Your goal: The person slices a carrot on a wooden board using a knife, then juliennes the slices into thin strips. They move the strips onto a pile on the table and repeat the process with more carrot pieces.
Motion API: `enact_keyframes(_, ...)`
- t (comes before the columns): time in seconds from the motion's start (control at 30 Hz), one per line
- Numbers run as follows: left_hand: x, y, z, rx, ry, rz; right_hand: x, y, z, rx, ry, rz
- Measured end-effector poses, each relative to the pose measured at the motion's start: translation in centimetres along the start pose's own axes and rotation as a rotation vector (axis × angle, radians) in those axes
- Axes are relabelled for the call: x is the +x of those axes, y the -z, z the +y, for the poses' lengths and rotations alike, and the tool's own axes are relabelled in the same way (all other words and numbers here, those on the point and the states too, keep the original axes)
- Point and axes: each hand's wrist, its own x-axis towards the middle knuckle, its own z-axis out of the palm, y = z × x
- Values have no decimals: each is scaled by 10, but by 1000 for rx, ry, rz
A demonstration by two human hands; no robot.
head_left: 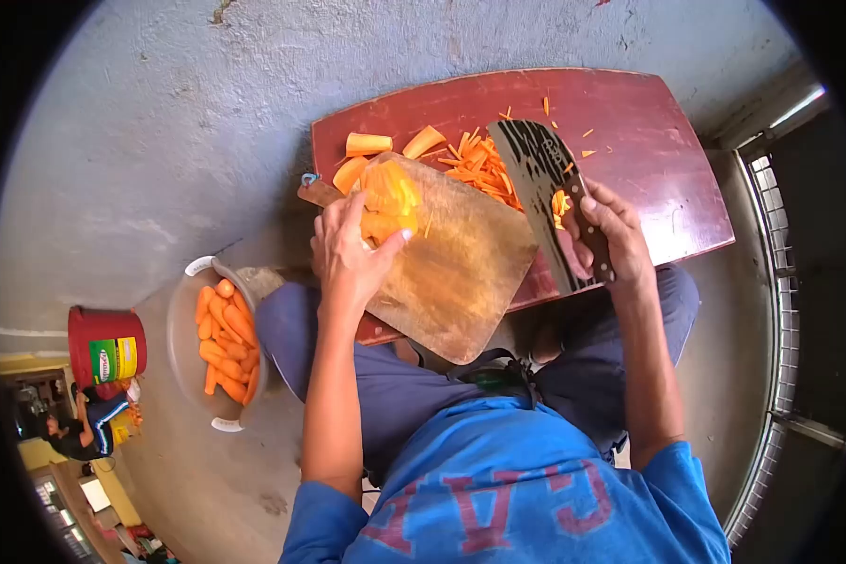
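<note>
My left hand (348, 252) is closed around a stack of carrot slices (391, 191) on the upper left of a worn wooden cutting board (465, 282). In my right hand (622, 235) is the dark riveted handle of a broad cleaver (533, 174). Its blade is raised at the board's right edge, broad face showing, with bits of carrot stuck near the handle. Behind the board lies a heap of carrot strips (487, 171). Thick carrot chunks (368, 144) rest beside the board's far left corner.
The board sits on a low red table (630, 113) against a blue wall (254, 85). On the floor at left stands a tub (180, 352) of whole carrots (227, 329). Farther left are a red bucket (83, 343) and another person (89, 428).
</note>
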Motion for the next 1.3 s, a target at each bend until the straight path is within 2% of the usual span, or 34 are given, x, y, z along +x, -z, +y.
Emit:
enact_keyframes(0.07, 7, 4, 12, 86, -30, 52, -12, -11, 13, 106, -24, 42)
enact_keyframes(0.1, 33, -5, 19, 73, -80, 103, -2, -11, 5, 132, -5, 11)
enact_keyframes(0.17, 39, -4, 19, 88, -122, 75, -21, -23, 19, 215, -48, -22)
enact_keyframes(0.27, 61, 5, 13, 125, -165, -82, -28, -31, 38, 209, -50, -39)
enact_keyframes(0.37, 70, -1, 14, 132, -119, -149, -28, -35, 45, 198, -40, -74)
enact_keyframes(0.43, 71, -4, 9, -7, -140, -149, -28, -37, 52, 201, -33, -84)
enact_keyframes(0.47, 71, -6, 6, -79, -149, -148, -28, -37, 52, 210, -33, -104)
enact_keyframes(0.67, 61, -6, 12, 24, -179, -70, -33, -48, 46, 159, -91, -67)
enact_keyframes(0.8, 64, -5, 12, 49, -310, 13, -33, -48, 50, 106, -90, -63)
enact_keyframes(0.97, 40, 4, 30, 185, -478, 123, -42, -53, 37, -115, -117, -34)
enact_keyframes(1.03, 7, 7, 51, 322, -546, 136, -49, -59, 28, -250, -132, -38)
enact_keyframes(1.1, -30, -10, 62, 318, -585, 136, -61, -66, 23, -385, -150, -42)
enact_keyframes(1.2, -75, -33, 76, 352, -461, -10, -77, -73, 19, -684, -150, -92)
enact_keyframes(1.3, -89, -37, 71, 85, -395, 13, -82, -75, 24, -769, -46, -133)
